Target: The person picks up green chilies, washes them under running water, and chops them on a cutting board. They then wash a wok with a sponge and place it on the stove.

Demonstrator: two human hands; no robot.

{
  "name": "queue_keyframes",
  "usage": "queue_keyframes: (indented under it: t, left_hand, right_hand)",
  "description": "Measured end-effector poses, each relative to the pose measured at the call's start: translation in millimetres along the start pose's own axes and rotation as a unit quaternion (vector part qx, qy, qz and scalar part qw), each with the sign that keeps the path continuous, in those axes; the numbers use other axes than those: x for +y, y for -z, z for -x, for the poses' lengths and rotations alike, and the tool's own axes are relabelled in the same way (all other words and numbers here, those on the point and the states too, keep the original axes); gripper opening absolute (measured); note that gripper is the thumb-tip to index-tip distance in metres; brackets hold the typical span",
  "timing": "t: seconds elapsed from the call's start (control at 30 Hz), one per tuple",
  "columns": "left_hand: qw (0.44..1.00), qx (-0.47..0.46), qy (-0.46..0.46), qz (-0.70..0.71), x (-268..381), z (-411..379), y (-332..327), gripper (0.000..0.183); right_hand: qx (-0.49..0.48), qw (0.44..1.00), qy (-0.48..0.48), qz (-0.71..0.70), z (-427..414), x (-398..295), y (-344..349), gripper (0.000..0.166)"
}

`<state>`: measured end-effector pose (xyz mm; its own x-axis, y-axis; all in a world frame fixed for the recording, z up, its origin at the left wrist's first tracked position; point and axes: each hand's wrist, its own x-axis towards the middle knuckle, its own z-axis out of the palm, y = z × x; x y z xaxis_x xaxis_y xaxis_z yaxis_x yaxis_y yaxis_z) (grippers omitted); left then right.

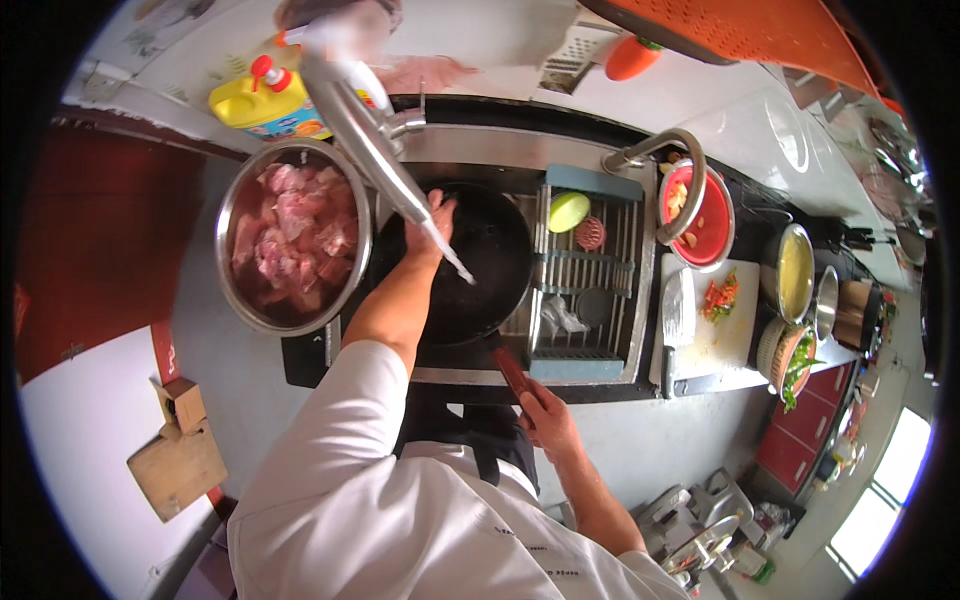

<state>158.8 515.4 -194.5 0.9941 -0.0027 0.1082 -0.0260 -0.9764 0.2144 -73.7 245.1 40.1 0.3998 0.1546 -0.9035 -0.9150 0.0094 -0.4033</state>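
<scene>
A black wok sits in the sink basin, and water from the steel faucet runs into it. My right hand grips the wok's reddish handle at the front. Over the wok's left inner side reaches my left hand, close to the water stream. Its palm side faces away from me, so whether anything is under the fingers is hidden. Left of the wok stands a large steel bowl holding chunks of raw meat in reddish liquid.
A drying rack with a green scrubber spans the sink's right side. Further right, a cleaver lies on a white cutting board beside chopped peppers. A red bowl stands under a second faucet. Behind is a yellow jug.
</scene>
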Motion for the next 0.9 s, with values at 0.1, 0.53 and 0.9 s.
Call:
queue_keyframes:
  t: [0.1, 0.53, 0.9]
  left_hand:
    - [0.994, 0.021, 0.05, -0.097, -36.3, 49.2, 20.2, 0.021]
    - [0.962, -0.249, 0.095, 0.055, -29.1, 100.5, 23.7, 0.024]
    - [0.9, -0.406, -0.014, 0.157, 23.8, 140.4, 60.8, 0.039]
  right_hand:
    - [0.05, 0.997, 0.058, -0.012, -0.7, 6.0, -10.0, 0.041]
    - [0.097, 0.992, 0.074, 0.041, 6.5, -7.5, 21.4, 0.047]
    - [0.062, 0.997, 0.042, -0.022, 8.6, -15.7, 25.4, 0.048]
